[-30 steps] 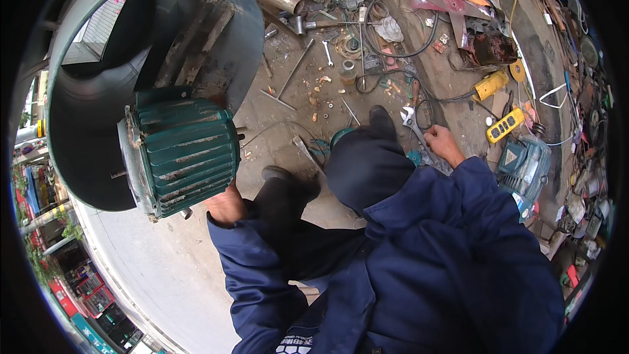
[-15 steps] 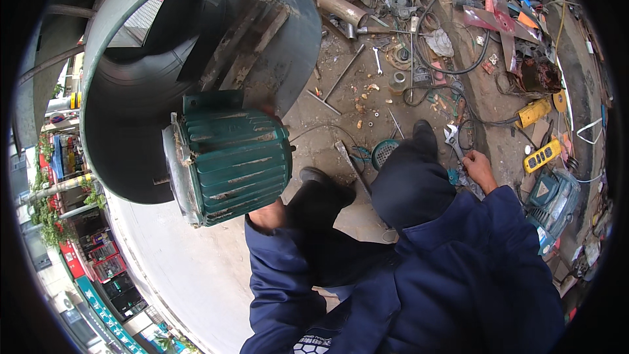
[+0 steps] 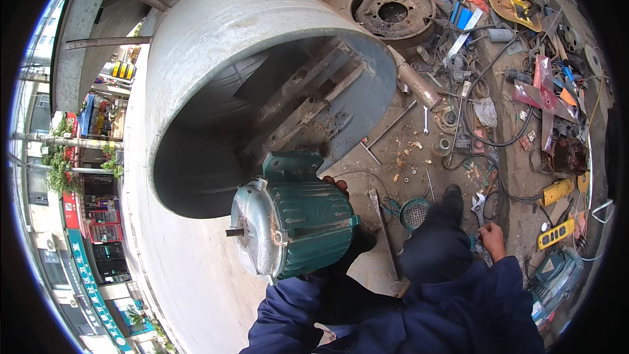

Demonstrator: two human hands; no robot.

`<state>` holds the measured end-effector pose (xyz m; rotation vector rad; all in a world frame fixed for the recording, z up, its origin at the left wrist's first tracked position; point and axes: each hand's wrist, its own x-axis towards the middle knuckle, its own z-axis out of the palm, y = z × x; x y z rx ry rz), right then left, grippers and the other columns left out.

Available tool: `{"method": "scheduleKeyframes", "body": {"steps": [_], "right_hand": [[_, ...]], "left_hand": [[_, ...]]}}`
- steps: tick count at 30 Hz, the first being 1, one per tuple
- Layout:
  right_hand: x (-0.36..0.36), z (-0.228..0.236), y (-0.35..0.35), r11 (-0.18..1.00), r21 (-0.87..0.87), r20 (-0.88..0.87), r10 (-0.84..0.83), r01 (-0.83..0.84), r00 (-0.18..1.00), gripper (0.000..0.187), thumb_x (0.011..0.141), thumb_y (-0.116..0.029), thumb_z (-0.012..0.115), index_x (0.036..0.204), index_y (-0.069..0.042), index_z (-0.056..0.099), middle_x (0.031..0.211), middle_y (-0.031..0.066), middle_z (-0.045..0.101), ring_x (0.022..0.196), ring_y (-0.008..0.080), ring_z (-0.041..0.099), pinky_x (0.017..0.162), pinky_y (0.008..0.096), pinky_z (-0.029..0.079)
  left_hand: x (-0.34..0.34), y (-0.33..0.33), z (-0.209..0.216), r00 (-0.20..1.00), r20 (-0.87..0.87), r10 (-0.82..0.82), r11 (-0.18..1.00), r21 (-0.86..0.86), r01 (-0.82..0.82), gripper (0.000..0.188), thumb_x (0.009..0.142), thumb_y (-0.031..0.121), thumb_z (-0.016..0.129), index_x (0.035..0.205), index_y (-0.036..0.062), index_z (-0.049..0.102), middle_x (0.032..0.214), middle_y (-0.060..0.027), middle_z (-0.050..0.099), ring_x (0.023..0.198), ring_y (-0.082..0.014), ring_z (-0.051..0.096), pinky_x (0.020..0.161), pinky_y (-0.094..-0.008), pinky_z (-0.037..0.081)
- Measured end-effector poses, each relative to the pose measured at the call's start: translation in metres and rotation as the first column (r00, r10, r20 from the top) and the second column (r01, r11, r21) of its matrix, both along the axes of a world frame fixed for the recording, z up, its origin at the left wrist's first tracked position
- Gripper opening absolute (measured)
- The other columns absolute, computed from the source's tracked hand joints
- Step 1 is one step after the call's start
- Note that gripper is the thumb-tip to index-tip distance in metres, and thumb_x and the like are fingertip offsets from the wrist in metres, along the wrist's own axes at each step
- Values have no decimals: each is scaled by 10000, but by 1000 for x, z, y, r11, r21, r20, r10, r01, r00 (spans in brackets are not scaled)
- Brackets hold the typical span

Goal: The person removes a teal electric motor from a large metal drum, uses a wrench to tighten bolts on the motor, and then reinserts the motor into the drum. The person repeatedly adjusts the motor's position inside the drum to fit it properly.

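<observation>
A: Noticed any change, taking the biggest first?

B: Saw far more of the grey drum's (image 3: 255, 6) outer shell than a second earlier, probably from a turn of the head.

A: And next in size?

B: Found the green motor (image 3: 311, 223) tipped round and lower in front of the drum's mouth, with the end cover (image 3: 253, 236) and stub of shaft (image 3: 235, 232) turned further into sight. Couldn't tell whether touching the rim. Judged that end likelier to be within reach for the work, though probably a heavy load for one arm.

A: Held how?

B: Saw the left hand (image 3: 338, 185) mostly hidden behind the motor, fingers bent over the far side, seemingly clasping the body. Couldn't make out the palm of that grip.

A: And on the other side?

B: Found the right hand (image 3: 493, 239) closed around the handle of the wrench (image 3: 479, 204), as before, near the boot (image 3: 452, 198). Spotted a small spanner (image 3: 426, 120) lying well apart from both hands.
</observation>
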<state>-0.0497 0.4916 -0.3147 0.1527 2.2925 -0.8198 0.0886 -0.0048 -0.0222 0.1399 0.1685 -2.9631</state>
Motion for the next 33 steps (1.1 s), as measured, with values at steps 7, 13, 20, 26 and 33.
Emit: {"method": "scheduleKeyframes", "body": {"steps": [7,13,20,26,33], "right_hand": [[-1,-11,5,999,-29,-60,35,-36,998,203,943,-159,694,984,39,710,773,108,722,671,204,687,624,366,542],[-57,76,-21,947,-275,-202,-226,167,953,277,1041,-177,635,1245,10,655,928,48,692,696,115,620,635,282,517],[-81,328,-129,741,-658,-537,-335,-136,774,297,1083,-158,615,1308,22,685,1066,112,754,890,137,692,826,266,548],[-51,341,-224,633,-565,-711,-46,-530,702,308,1082,-151,624,1335,15,684,1118,102,751,979,139,704,947,278,543],[-41,167,-250,784,30,-437,568,-620,697,349,935,-249,653,1151,20,706,1088,259,750,1032,435,718,906,489,548]], "left_hand": [[8,-1,-9,992,76,98,992,-90,-91,734,938,537,710,1506,105,537,1546,-132,506,1418,-380,513,1125,-590,498],[15,-13,-12,958,138,251,934,-293,-203,748,921,589,699,1484,116,563,1520,-119,537,1397,-376,529,1113,-589,505],[36,-8,-10,920,160,358,888,-364,-283,769,901,651,686,1459,130,592,1490,-104,572,1373,-372,548,1099,-588,513],[33,-9,-15,898,170,406,865,-388,-318,791,883,703,676,1437,141,618,1464,-91,602,1352,-368,564,1087,-587,520],[32,-10,-17,868,234,439,856,-404,-324,820,863,765,663,1411,155,648,1434,-77,637,1328,-364,583,1072,-586,528]]}}
